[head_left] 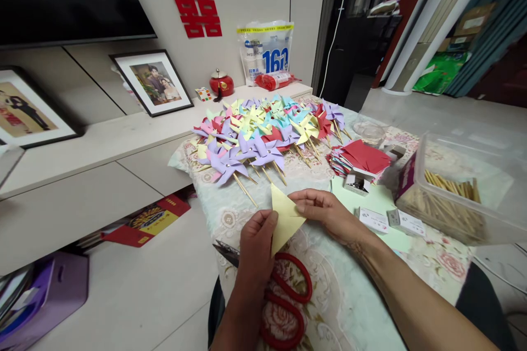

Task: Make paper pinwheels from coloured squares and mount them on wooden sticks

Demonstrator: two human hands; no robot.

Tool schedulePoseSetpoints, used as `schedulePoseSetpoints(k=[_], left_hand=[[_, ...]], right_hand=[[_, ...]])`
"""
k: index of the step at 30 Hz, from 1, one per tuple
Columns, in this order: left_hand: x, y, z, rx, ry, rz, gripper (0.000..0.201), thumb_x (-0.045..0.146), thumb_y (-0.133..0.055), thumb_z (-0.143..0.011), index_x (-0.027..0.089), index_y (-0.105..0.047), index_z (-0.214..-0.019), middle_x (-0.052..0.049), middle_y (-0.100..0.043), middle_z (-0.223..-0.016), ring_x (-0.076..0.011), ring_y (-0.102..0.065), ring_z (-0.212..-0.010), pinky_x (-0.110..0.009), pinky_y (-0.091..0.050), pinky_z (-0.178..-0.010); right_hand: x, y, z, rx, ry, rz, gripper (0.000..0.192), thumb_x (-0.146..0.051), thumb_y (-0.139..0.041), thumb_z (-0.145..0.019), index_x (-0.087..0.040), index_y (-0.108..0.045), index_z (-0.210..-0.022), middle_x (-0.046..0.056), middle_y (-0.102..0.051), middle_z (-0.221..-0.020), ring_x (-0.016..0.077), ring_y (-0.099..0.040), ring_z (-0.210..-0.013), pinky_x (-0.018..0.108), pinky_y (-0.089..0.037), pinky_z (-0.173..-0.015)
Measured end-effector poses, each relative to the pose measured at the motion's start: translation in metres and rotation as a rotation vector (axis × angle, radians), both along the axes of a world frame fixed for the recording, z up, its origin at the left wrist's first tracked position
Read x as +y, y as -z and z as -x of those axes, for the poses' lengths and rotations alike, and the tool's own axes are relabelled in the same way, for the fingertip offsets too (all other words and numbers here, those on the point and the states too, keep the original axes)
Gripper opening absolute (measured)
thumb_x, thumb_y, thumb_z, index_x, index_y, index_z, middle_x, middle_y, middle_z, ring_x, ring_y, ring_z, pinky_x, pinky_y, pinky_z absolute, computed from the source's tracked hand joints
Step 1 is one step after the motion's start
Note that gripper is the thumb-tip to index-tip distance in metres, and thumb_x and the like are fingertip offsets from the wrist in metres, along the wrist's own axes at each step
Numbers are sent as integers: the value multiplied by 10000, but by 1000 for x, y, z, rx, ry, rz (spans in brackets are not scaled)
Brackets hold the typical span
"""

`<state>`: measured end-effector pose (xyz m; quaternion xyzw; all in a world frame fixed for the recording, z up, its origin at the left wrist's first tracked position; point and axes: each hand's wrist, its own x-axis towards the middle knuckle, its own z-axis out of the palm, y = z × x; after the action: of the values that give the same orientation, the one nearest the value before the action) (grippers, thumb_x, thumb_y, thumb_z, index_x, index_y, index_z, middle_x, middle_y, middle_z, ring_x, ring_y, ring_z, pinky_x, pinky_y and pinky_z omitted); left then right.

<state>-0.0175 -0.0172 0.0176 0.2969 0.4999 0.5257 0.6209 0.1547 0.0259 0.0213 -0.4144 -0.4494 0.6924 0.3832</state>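
Observation:
A pale yellow paper (283, 218), folded into a triangle, is held between both hands above the flowered tablecloth (354, 296). My left hand (256, 252) pinches its lower left edge. My right hand (325, 211) grips its right corner with thumb and fingers. Red-handled scissors (288, 296) lie on the cloth directly under my left hand, blades pointing left. A large heap of finished paper pinwheels (263, 134) on wooden sticks lies farther back on the table.
A stack of red paper squares (362, 158) sits right of the pinwheels. A clear plastic box of wooden sticks (457, 197) stands at the right, small boxes (373, 219) beside it. A low cabinet (102, 175) with framed photos runs along the left.

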Motion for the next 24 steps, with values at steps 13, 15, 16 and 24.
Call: schedulePoseSetpoints(k=[13, 15, 16, 24], left_hand=[[2, -9, -4, -65, -3, 48, 173, 335, -742, -697, 173, -691, -729, 3, -640, -595, -127, -515, -550, -217, -393, -511], [2, 1, -4, -59, 22, 48, 217, 375, -755, -703, 167, -695, -725, 8, -630, -582, -122, -517, -551, -216, -405, -526], [2, 5, -4, -48, 35, 40, 234, 388, -760, -704, 163, -697, -718, 8, -630, -581, -120, -520, -554, -214, -408, -533], [1, -2, -4, -58, 105, -79, 415, 556, -615, -830, 162, -738, -875, -79, -730, -792, -214, -670, -755, -290, -513, -669]], right_hand=[[0, 0, 4, 119, -53, 38, 379, -286, -802, -733, -181, -738, -1092, 38, -771, -876, 151, -691, -765, 272, -498, -736], [1, 0, 6, 107, -59, 12, 416, -235, -811, -710, -196, -727, -1115, 31, -776, -904, 149, -701, -770, 264, -508, -728], [1, 0, 6, 99, -58, 0, 445, -208, -823, -685, -200, -724, -1119, 27, -777, -914, 147, -703, -768, 256, -511, -719], [-1, -3, 7, 126, -22, -1, 485, -179, -784, -699, -205, -691, -1175, 40, -788, -939, 194, -730, -749, 326, -555, -727]])
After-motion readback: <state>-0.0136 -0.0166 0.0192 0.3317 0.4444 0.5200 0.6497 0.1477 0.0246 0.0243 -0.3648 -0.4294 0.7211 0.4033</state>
